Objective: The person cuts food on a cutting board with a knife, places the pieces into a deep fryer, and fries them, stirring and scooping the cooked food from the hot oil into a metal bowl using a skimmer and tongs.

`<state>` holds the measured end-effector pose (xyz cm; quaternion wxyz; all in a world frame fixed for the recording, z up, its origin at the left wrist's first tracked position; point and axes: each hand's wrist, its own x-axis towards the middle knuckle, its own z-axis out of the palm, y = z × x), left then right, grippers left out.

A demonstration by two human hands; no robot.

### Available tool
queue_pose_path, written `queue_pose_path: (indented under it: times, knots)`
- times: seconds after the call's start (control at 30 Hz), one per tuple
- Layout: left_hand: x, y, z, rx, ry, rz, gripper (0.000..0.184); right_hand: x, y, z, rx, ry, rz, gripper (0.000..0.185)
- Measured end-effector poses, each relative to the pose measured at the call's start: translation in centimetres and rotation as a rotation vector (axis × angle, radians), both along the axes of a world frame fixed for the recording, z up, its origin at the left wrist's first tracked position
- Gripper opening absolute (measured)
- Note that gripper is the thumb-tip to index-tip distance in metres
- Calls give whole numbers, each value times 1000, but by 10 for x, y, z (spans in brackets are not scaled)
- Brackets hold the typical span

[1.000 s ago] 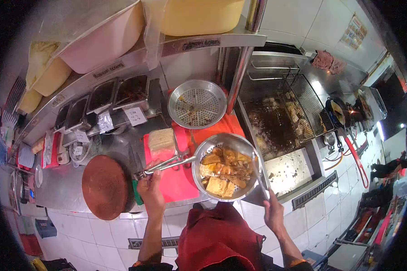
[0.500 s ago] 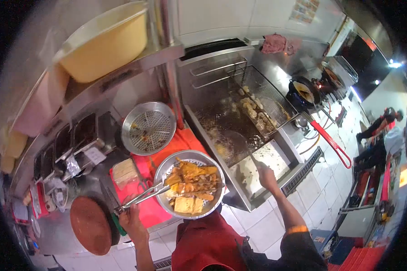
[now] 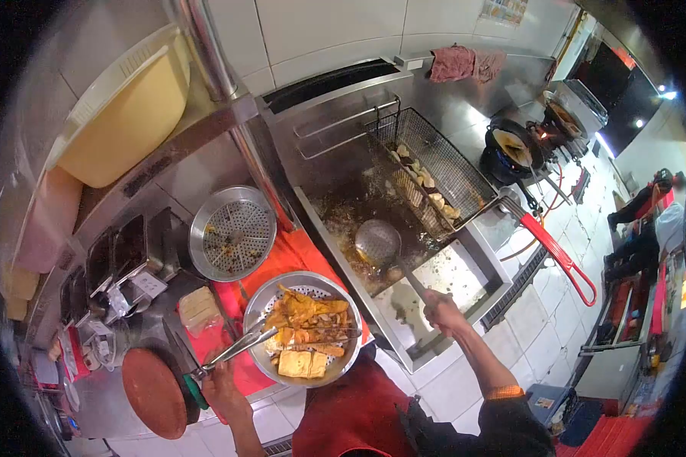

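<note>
My right hand point(image 3: 443, 312) is closed around the handle of a perforated skimmer point(image 3: 378, 242), whose round head is at the surface of the dark bubbling oil in the fryer point(image 3: 328, 202). My left hand point(image 3: 225, 392) grips metal tongs point(image 3: 240, 346); their tips reach over the rim of a perforated metal bowl point(image 3: 253, 305). Inside that bowl lie browned fried pieces point(image 3: 309, 311) and pale golden blocks point(image 3: 302, 364). By my left hand a green-handled knife point(image 3: 193, 392) rests beside a round brown board point(image 3: 154, 392).
A wire basket point(image 3: 465, 179) with food pieces sits in the fryer, its red handle point(image 3: 560, 259) jutting right. Another perforated bowl point(image 3: 232, 234) stands behind. Woks point(image 3: 514, 148) are on burners beyond. A yellow tub point(image 3: 129, 114) stands on the shelf. Another person point(image 3: 648, 206) is far right.
The skimmer head has come up into view at the oil's surface, and my right hand has turned slightly. The camera view has shifted a little. My left hand still holds the tongs.
</note>
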<state>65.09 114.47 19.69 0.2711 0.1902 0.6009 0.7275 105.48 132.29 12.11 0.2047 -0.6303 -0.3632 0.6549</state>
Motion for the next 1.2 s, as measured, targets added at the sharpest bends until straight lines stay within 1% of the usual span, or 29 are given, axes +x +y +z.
queue_pose_path:
  times: [0.03, 0.1, 0.17, 0.2, 0.23, 0.3, 0.33, 0.43, 0.53, 0.63, 0.67, 0.77, 0.8, 0.9, 0.93, 1.03, 1.07, 1.13, 1.17, 1.2]
  knots:
    - [3, 2, 4, 0, -9, 3, 30, -1, 2, -10, 83, -23, -9, 31]
    - [2, 3, 2, 9, 0, 14, 30, -3, 8, -50, 251, -69, -33, 34]
    - [2, 4, 1, -1, 19, 24, 29, -9, 14, -117, 464, -196, -13, 36]
    - [2, 5, 1, -15, 33, 29, 29, -16, 16, -123, 569, -262, -5, 37]
    - [2, 6, 1, -30, 46, 34, 29, -14, 14, -126, 359, -78, -39, 38]
    - [2, 7, 2, -31, 28, 24, 30, -20, 15, -84, -53, 285, -99, 41]
    - [2, 6, 1, -32, 16, 24, 30, -20, 15, -79, -104, 281, -106, 42]
    - [0, 2, -5, -31, 54, 35, 32, -23, 8, -51, 56, 112, -76, 43]
    - [-4, -3, -8, -38, 42, 53, 32, -28, 11, -72, 659, -248, -32, 44]
    - [-2, -5, -4, -64, 57, 66, 33, -44, 29, -59, 753, -701, 77, 46]
    - [0, -5, 0, -69, 67, 63, 34, -48, 36, -61, 752, -867, 162, 51]
    - [7, -7, 11, -75, 80, 55, 36, -65, 59, -66, 678, -999, 115, 56]
    - [8, -10, 13, -72, 76, 48, 36, -67, 65, -76, 701, -992, 66, 58]
    - [7, -19, 11, -92, 82, 34, 36, -75, 87, -102, 655, -1020, -84, 57]
    - [7, -24, 9, -108, 85, 36, 35, -78, 92, -109, 726, -1024, -141, 50]
    - [4, -34, 0, -147, 65, 80, 34, -78, 124, -143, 693, -830, -200, 42]
    - [7, -34, 8, -115, 36, 63, 33, -80, 134, -151, 696, -808, -265, 40]
    - [4, -40, 4, -118, 21, 75, 33, -88, 161, -169, 708, -757, -398, 37]
    - [2, -43, 3, -121, 15, 79, 33, -83, 182, -204, 728, -690, -439, 31]
    - [7, -42, 13, -139, 23, 86, 33, -74, 207, -254, 745, -623, -484, 27]
